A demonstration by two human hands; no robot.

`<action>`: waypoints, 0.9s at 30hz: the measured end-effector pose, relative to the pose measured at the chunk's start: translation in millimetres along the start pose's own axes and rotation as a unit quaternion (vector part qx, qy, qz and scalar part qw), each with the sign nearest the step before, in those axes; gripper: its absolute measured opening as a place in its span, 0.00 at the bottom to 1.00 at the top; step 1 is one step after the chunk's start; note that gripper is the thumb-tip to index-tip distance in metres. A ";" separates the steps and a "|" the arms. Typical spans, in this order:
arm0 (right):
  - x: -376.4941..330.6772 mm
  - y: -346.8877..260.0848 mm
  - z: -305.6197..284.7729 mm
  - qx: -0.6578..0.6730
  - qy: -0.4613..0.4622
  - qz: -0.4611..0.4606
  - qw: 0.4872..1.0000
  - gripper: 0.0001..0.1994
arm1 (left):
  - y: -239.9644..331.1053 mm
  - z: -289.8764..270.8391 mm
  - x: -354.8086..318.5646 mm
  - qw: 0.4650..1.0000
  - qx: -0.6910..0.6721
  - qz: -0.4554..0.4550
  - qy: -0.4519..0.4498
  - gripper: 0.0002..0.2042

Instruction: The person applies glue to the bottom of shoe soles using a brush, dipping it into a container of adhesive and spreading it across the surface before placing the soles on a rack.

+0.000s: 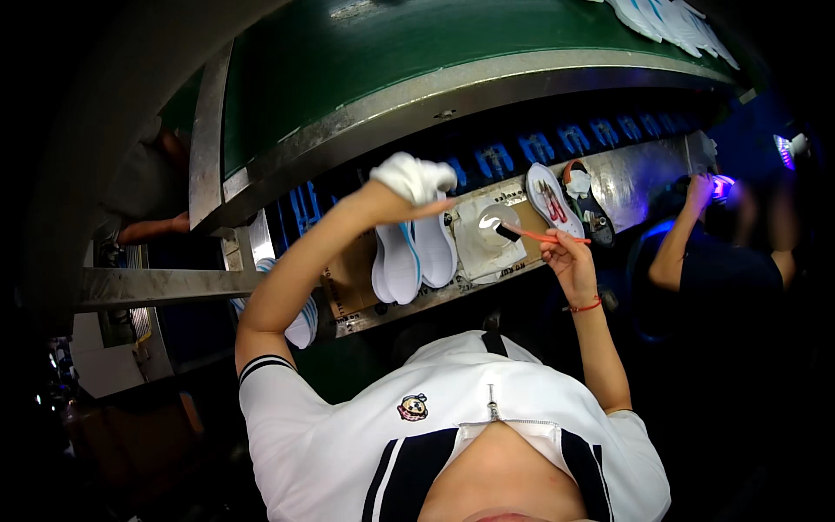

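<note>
White-wrapped left hand (410,184), grip cannot be told, near the upper ends of 2 white soles (397,270), which lie side by side on brown cardboard. Round clear dish (489,217) on a pale sheet (470,255); red-handled brush (546,237), dark tip over the dish; white sole with red-handled tools (553,207); right hand (570,259), fingers pinching the brush handle; 1 dark shoe (597,219) on the metal worktop (633,181).

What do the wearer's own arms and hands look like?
Short white sleeves, the left with dark stripes at its cuff; forearms bare. The right hand is bare, with a thin red bracelet at the wrist. White fabric hides much of the left hand.
</note>
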State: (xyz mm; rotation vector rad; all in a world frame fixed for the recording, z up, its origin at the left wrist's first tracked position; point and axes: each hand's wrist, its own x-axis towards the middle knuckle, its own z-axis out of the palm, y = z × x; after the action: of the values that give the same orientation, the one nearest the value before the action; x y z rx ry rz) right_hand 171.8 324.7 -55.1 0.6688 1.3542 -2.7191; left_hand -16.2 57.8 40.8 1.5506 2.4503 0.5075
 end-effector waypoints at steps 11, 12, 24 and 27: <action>10.7 25.4 -4.3 -0.082 -0.002 0.017 0.996 0.13 | -78.5 130.0 -51.8 0.911 0.312 0.195 -0.184 0.07; 18.8 28.4 -6.3 -0.111 -0.007 -0.014 0.994 0.13 | -69.5 116.9 -46.3 0.923 0.260 0.119 -0.258 0.07; 109.4 76.0 -25.9 -0.558 0.069 -0.220 0.797 0.12 | -13.1 77.0 -122.1 0.781 -0.547 -0.302 0.009 0.32; 113.0 80.3 -25.0 -0.592 0.066 -0.229 0.770 0.12 | -5.5 116.9 -144.9 0.536 -0.771 -0.334 0.078 0.33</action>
State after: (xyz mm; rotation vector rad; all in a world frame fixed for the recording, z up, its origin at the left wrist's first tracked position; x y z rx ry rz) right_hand 95.5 312.1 -172.9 0.3801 3.0095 -1.3511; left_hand 81.8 -54.0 -71.5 -0.2094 1.2231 1.8279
